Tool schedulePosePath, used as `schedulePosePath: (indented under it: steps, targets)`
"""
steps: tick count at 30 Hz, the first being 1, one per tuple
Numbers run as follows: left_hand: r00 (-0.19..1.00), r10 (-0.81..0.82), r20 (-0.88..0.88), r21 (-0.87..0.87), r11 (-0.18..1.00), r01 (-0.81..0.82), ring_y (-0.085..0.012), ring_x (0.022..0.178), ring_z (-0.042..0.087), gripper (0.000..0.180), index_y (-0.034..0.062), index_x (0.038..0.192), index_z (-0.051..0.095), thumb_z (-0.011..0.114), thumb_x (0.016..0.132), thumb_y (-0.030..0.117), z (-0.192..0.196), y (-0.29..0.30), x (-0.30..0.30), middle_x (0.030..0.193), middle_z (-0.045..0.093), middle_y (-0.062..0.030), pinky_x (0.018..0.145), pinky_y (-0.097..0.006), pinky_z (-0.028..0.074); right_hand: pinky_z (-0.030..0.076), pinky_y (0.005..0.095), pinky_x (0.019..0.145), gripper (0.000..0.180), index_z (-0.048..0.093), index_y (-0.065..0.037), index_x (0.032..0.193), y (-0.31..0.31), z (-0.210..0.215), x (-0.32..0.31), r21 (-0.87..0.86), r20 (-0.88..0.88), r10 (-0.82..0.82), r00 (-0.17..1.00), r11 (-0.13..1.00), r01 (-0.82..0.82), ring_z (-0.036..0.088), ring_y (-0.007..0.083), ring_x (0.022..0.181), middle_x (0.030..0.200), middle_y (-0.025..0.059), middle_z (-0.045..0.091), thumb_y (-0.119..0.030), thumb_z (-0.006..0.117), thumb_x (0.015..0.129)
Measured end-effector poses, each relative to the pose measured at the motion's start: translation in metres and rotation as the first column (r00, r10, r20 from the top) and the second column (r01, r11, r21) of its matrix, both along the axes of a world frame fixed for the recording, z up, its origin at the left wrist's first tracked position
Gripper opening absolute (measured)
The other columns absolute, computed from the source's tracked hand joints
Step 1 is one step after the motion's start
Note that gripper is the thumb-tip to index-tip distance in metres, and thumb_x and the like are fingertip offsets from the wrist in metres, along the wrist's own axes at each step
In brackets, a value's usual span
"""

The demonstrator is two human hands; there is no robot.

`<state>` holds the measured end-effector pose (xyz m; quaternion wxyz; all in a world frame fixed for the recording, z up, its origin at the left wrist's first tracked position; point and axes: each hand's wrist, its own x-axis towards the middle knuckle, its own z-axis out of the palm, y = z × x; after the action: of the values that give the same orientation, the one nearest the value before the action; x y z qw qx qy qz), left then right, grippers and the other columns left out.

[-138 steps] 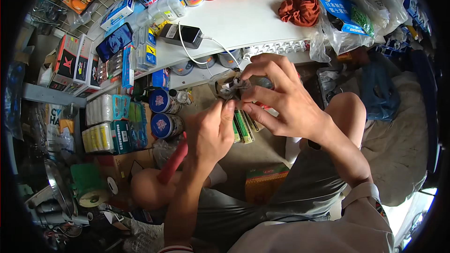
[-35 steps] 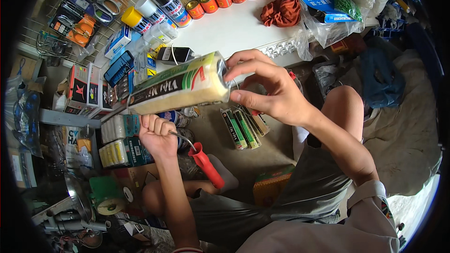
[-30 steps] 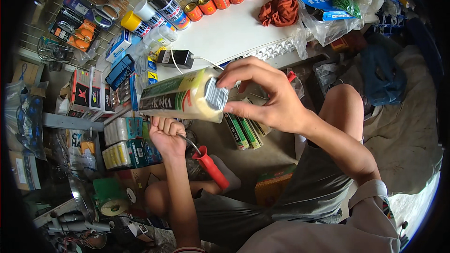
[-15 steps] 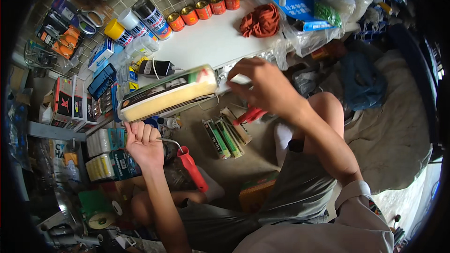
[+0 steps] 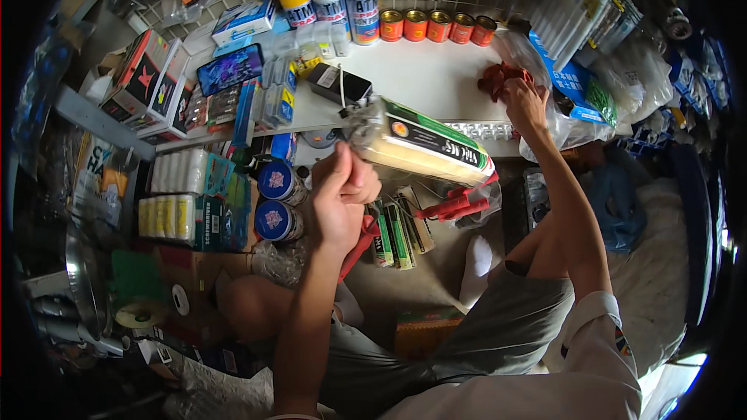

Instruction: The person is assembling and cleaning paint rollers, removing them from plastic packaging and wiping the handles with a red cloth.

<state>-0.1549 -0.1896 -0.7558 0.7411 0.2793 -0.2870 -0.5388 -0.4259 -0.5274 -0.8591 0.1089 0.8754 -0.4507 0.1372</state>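
Note:
My left hand [image 5: 342, 198] is closed around the metal rod of a paint roller. The roller's pale cover [image 5: 436, 148], in a green and black printed wrapper, points to the right above the floor. Its red handle [image 5: 359, 249] shows beside my wrist, partly hidden. My right hand [image 5: 527, 105] reaches far right over the white shelf top [image 5: 436, 82], its fingers closed on a crumpled red cloth [image 5: 492, 82].
Spray cans [image 5: 362, 8] and several small orange tins [image 5: 439, 27] line the shelf's back. A black adapter [image 5: 339, 84] and a phone [image 5: 229, 68] lie left. Wrapped rollers [image 5: 395, 235] and red handles [image 5: 459, 206] lie on the floor. Clear plastic bags [image 5: 630, 85] crowd the right.
My right hand has gone from beside the roller to the red cloth and gripped it. The roller has swung to the right in my left hand. The view has shifted.

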Motion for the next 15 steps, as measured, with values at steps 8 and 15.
schedulePosePath:
  steps: [8,15]
  targets:
    - [0.86,0.11,0.498,0.104,0.977,-0.185,-0.0048,0.049,0.024,0.048,0.0059,0.063,0.049,0.048,0.105,0.03,0.006,0.003,-0.004,0.054,0.035,0.0042,0.049,-0.026,0.017,0.044,0.0336,0.094,0.034,0.059,0.001,0.118,0.083,0.106,0.05,0.017,0.798,0.224,0.559,0.919,-0.393,0.059,0.0194,0.106,0.112,0.0102,0.064,-0.029,0.052,0.104]
    - [0.583,0.337,0.739,-0.194,0.936,-0.295,-0.0108,0.047,0.049,0.025,-0.0005,0.069,0.057,0.062,0.091,0.011,-0.016,0.001,-0.037,0.053,0.054,-0.0055,0.046,-0.032,0.035,0.045,0.0327,0.097,0.027,0.057,-0.001,0.121,0.24,0.12,0.124,0.177,0.938,0.139,0.316,0.593,-0.785,0.058,0.0178,0.104,0.109,0.0119,0.064,-0.02,0.052,0.103]
